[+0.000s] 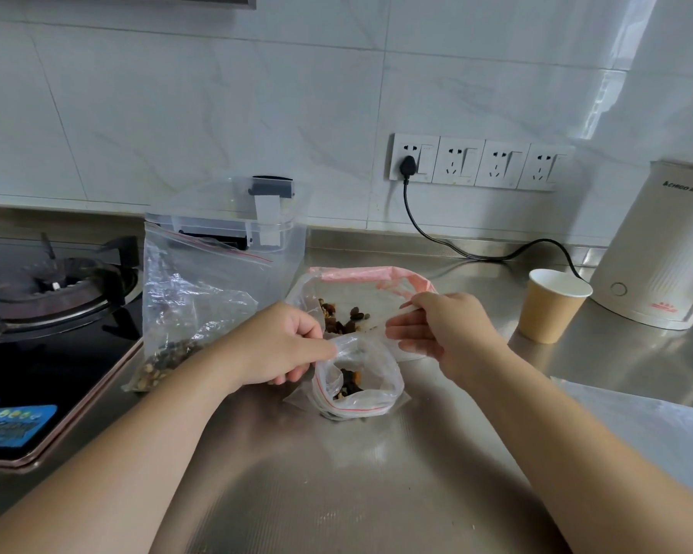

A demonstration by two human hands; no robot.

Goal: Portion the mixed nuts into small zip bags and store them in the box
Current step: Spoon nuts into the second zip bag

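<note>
Steel counter (377,493): small zip bag (357,383) between left hand (281,345), right hand (437,329).

A gas burner (55,289) with black pan supports sits at my far left, set into a dark glass cooktop (57,377) that carries a blue sticker (11,423) near its front edge. At my right, a tan paper cup (553,305) stands upright on the steel counter (337,493), just beside a cream electric kettle (665,249). A black cord (477,255) runs along the counter from behind the cup up to a plug (409,165) in the leftmost of four white wall sockets (481,162), mounted on the white tiled wall (217,94).
</note>
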